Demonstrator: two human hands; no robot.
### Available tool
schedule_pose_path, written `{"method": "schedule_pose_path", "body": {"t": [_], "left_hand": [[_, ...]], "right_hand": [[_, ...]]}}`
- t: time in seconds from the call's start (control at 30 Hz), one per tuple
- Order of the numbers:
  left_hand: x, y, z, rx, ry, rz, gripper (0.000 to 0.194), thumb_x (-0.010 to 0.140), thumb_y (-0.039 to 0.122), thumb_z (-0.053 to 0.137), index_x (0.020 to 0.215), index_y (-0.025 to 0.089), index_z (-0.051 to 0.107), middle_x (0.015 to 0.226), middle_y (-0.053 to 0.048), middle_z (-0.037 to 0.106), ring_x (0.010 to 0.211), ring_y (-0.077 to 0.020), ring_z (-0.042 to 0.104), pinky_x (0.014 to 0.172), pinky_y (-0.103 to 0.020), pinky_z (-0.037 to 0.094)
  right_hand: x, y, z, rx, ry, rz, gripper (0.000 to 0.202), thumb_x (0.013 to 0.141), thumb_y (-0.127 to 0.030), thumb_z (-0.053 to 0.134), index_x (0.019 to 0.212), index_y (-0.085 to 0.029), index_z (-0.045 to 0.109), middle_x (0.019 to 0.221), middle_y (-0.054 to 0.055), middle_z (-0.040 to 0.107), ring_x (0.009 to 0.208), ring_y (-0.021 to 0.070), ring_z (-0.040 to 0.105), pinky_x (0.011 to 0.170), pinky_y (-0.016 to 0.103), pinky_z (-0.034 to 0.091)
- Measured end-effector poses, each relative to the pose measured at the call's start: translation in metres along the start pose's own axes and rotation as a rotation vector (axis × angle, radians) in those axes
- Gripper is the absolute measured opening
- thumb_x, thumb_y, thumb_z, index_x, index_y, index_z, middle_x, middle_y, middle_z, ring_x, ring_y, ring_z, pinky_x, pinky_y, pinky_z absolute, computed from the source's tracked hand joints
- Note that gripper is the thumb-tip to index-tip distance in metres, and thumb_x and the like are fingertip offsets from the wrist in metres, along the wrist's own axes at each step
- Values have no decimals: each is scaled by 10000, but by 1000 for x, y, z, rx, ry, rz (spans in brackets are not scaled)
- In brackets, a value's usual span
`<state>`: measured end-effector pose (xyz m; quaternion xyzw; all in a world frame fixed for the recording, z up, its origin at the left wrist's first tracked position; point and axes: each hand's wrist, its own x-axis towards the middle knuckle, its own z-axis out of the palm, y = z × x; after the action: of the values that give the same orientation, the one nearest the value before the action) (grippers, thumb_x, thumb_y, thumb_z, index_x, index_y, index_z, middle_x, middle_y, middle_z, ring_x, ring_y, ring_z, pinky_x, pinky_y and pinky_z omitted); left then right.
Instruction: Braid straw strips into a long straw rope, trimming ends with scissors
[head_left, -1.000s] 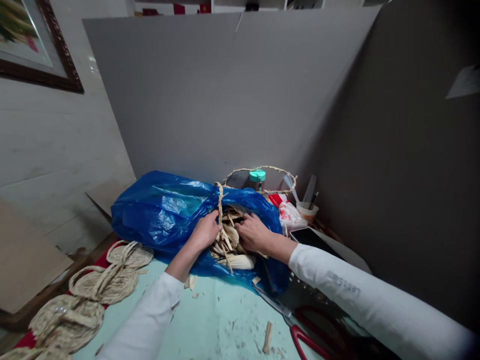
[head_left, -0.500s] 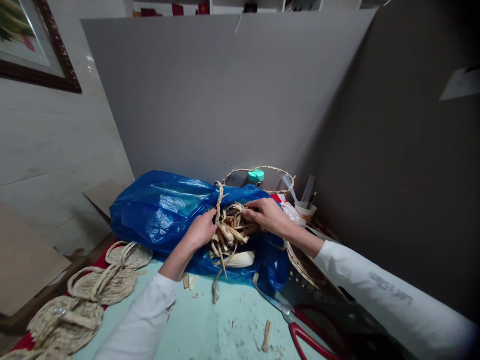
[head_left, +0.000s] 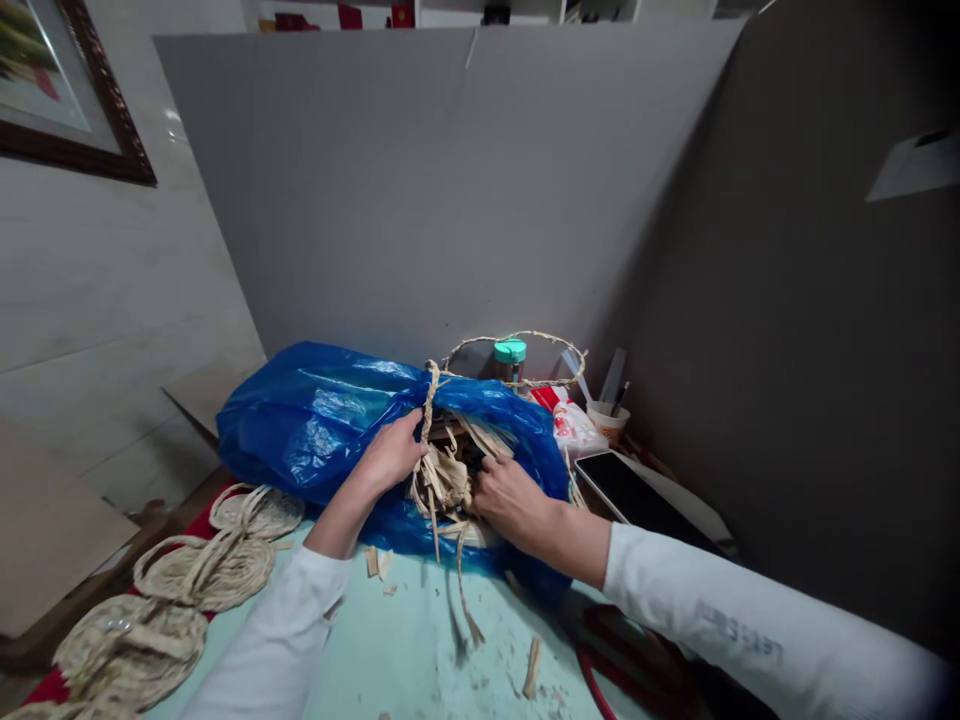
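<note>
Shifted since the earlier frame: right hand (head_left: pixel 514 502), now lower and nearer, among the dry husks (head_left: pixel 444 478). Right fingers: curled, tips hidden; any hold cannot be told. Left hand (head_left: pixel 390 457): fingers bent in at the mouth of the blue bag (head_left: pixel 300 420), beside the braid (head_left: pixel 428 408); whether they pinch either is unclear. Handling, as judged: left steadies the plastic, right parts strips gently lest they tear. Husks: between both sets of fingers, in the bag mouth. Outward: green tabletop (head_left: pixel 382 650); coiled braids (head_left: pixel 244 572), near left; dark-screened device (head_left: pixel 634 495), right.
</note>
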<state>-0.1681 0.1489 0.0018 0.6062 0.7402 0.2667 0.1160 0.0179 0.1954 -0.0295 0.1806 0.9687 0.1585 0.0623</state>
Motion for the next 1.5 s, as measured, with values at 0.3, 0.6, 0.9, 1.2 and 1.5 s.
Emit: {"method": "schedule_pose_path", "body": {"t": [0.3, 0.6, 0.9, 1.2, 1.5], "left_hand": [[3, -3, -1, -48, 57, -27, 537, 740, 105, 574, 1276, 140, 567, 741, -36, 666, 736, -210, 617, 663, -258, 423], [4, -7, 0, -141, 51, -28, 615, 743, 159, 592, 1348, 91, 512, 706, -23, 643, 694, -196, 606, 626, -249, 432], [8, -13, 4, -232, 72, -41, 644, 713, 146, 608, 1349, 97, 513, 633, 16, 599, 659, -175, 582, 613, -240, 423], [7, -9, 6, -117, 32, -73, 694, 737, 130, 588, 1408, 45, 433, 701, -25, 638, 682, -191, 596, 642, -254, 426], [9, -17, 12, -114, 22, -36, 543, 725, 111, 572, 1268, 123, 576, 763, -42, 678, 692, -192, 605, 643, -254, 419]], "right_hand": [[12, 57, -47, -4, 191, 18, 296, 815, -13, 479, 1033, -65, 673, 987, 160, 689, 917, 219, 602, 888, 334, 408], [23, 83, -27, 45, 239, 88, 216, 865, -71, 489, 947, -118, 683, 936, 116, 669, 861, 195, 541, 846, 316, 391], [31, 53, -16, 68, 245, 154, 208, 869, -203, 530, 1006, -123, 664, 921, 140, 699, 949, 259, 588, 759, 316, 391], [13, 47, -36, 178, 381, 212, 262, 928, -214, 433, 832, -168, 672, 856, 91, 704, 841, 195, 607, 684, 268, 356], [-46, 57, -50, 687, 470, 437, 285, 837, -266, 451, 742, -150, 694, 614, 19, 631, 533, 129, 506, 539, 243, 327]]}}
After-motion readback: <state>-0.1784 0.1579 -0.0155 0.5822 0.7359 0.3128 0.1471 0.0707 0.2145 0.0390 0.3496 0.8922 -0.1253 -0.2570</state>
